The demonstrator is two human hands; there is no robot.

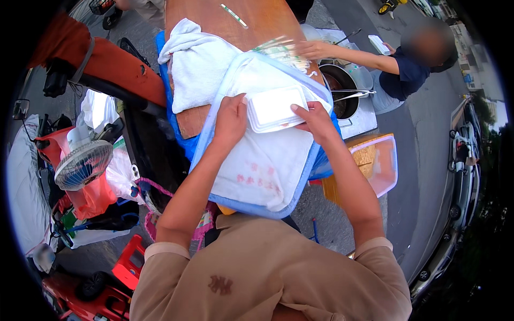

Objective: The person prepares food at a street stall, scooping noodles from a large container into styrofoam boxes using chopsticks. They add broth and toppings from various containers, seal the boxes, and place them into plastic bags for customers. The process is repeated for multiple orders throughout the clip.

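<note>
Both hands in use, mid-frame. L hand (231, 120) curled narrow at the L edge of a white box (276, 106), thumb up by its upper L corner, fingers partly hidden. R hand (317, 122) pinches the box's R end, thumb on top, fingers tucked under. Box = shallow, rounded corners, stepped sides; can't tell if single or stacked. It's approx ctr frame, slightly above mid, over a white cloth (251, 160) w/ faded red marks. Cloth lies in a light-blue tray (204, 142), rim visible L + bottom.

Upper ctr: brown wood table (262, 13) w/ folded white towel (199, 67) L of the tray, one wrapped stick (234, 16) near top, bunch of wrapped sticks (276, 50) just above the tray.

Upper R: co-worker's hand (313, 50) at the R end of the bunch; their other hand has a white container (379, 45). Metal pot (342, 85) below that arm, utensil across rim. Clear bin (386, 166) R of ctr. Fan (84, 165) mid L, red stool (128, 262) lower L.
</note>
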